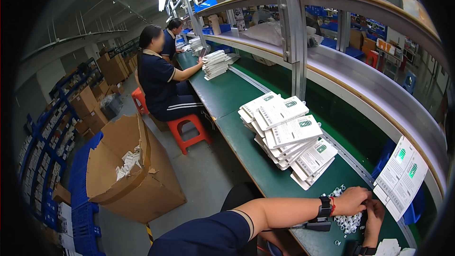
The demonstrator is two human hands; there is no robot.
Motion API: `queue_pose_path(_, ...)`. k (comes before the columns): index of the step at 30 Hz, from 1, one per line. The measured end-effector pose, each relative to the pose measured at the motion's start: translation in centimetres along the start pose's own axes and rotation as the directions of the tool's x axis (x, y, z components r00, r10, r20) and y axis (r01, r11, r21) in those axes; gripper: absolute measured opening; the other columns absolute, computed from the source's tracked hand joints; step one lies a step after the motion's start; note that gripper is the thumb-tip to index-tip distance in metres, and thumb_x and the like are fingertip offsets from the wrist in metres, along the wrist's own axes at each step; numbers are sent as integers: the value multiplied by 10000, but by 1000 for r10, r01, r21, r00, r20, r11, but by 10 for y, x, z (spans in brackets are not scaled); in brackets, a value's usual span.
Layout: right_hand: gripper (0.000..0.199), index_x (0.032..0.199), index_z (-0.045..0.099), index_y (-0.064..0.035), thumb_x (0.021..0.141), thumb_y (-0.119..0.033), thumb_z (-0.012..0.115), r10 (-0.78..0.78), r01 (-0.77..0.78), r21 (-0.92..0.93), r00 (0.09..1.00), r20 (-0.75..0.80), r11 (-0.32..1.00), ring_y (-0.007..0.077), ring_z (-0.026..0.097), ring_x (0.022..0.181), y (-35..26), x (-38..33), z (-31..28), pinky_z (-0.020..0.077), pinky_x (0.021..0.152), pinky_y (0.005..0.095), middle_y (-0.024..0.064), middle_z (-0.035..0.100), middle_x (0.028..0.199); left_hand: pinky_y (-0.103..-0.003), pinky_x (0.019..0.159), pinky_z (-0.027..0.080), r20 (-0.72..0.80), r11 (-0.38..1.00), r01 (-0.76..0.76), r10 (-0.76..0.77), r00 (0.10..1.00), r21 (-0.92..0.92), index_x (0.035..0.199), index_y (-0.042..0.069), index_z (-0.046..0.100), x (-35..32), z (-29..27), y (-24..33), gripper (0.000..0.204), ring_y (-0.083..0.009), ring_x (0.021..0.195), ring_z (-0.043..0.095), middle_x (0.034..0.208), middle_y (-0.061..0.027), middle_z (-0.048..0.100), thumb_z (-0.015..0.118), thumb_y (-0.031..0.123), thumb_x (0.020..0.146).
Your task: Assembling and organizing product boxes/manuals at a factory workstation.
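Green counter [265, 170] runs long, a big cardboard box [137, 170] on the floor well off from the grip. White packets [289, 137] are fanned in a stack just beyond it. Left hand [353, 200] and right hand [374, 215] meet over the small white rings [348, 222] — fingers curled together on something there, what exactly I cannot tell. Rings lie right under the grip.
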State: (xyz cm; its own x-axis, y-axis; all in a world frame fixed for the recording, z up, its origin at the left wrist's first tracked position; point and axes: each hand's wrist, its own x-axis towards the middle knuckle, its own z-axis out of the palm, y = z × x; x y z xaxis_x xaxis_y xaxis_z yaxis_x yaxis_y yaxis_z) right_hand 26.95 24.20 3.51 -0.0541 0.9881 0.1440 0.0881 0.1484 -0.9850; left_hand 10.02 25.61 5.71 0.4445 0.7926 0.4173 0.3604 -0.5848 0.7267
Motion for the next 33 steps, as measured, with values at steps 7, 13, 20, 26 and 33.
queue_pose_path(7,145,869,594,34,879,-108,568,31,-31,-39,999,15,999,95,524,706,-8,-2,2,406,670,224,45,599,777,-433,730,459,-64,999,-28,29,998,15,867,11,606,0,4,-4,187,-354,836,573,851,-157,594,607,66,688)
queue_pose_path(13,123,886,600,49,866,-66,561,20,-20,-28,1000,1,999,104,541,717,-6,-2,2,422,681,228,69,614,806,-429,704,457,-92,1000,-14,16,996,19,828,15,604,0,6,-5,158,-353,811,568,826,-151,585,571,39,675)
queue_pose_path(20,117,855,591,34,864,-81,571,3,-2,-77,1000,22,997,104,530,714,-4,-2,1,417,678,229,60,603,783,-434,688,455,-106,1000,1,2,994,25,801,13,601,0,7,-7,135,-357,801,563,808,-152,575,565,41,674)
queue_pose_path(26,123,835,590,34,856,-88,583,30,-28,-74,999,27,997,95,516,687,-7,-2,1,408,648,225,50,596,760,-433,717,454,-97,999,-21,23,995,25,818,3,606,-1,4,-2,134,-354,825,563,834,-161,575,579,63,701)
queue_pose_path(33,123,815,581,27,855,-89,582,21,-20,-74,1000,17,997,86,498,671,-5,-2,2,395,627,219,36,583,742,-432,737,456,-83,999,-9,12,996,31,834,1,614,-1,6,-5,137,-352,840,565,851,-161,582,572,59,718)
